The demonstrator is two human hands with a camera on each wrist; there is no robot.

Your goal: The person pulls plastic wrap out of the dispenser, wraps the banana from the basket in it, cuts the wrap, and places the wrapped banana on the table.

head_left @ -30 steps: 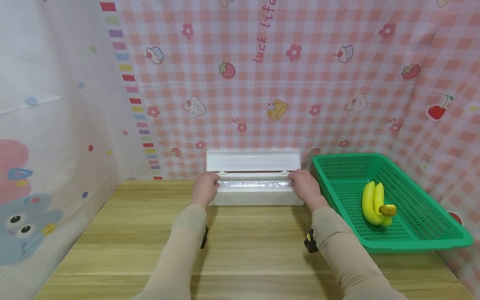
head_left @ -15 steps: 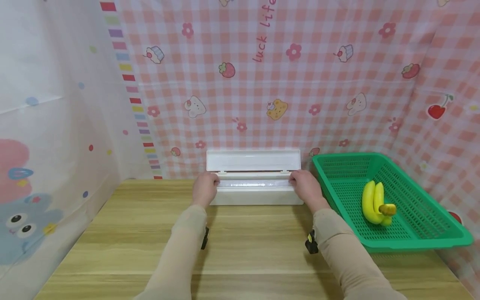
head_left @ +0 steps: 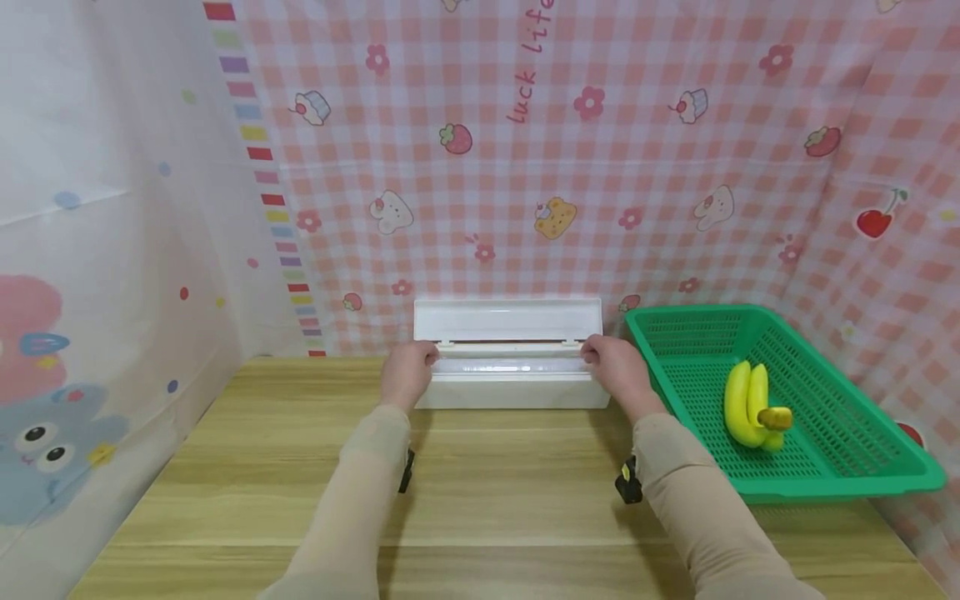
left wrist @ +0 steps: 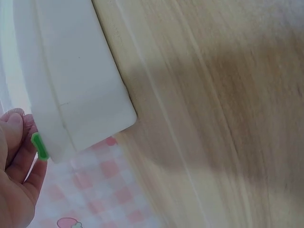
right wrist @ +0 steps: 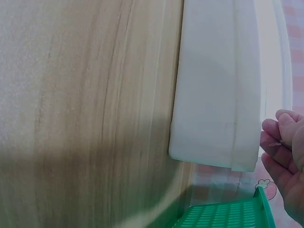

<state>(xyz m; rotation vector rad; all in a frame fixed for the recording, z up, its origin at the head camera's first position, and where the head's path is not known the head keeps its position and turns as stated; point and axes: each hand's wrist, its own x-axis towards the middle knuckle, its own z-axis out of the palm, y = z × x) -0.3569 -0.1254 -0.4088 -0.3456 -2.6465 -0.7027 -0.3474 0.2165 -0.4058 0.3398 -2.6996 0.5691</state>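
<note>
A long white cling film dispenser (head_left: 512, 394) lies at the back of the wooden table in the head view, its lid (head_left: 508, 319) raised against the cloth backdrop. Shiny clear cling film (head_left: 510, 367) stretches across its opening. At the left end, my left hand (head_left: 406, 372) pinches the film's corner between thumb and fingers. A small green piece (left wrist: 40, 146) shows at that end of the dispenser in the left wrist view. My right hand (head_left: 619, 372) pinches the film at the right end; a wisp of it shows by the fingers (right wrist: 278, 151) in the right wrist view.
On the right stands a green slotted basket (head_left: 832, 487), close beside my right forearm, with a bunch of bananas (head_left: 738, 408) in it. A pink checked cloth (head_left: 480, 167) hangs right behind the dispenser. The wooden table (head_left: 510, 500) extends in front of it.
The film between my hands was creased a second ago and now looks smoother. My hands have moved slightly apart, the left one leftward and the right one rightward.
</note>
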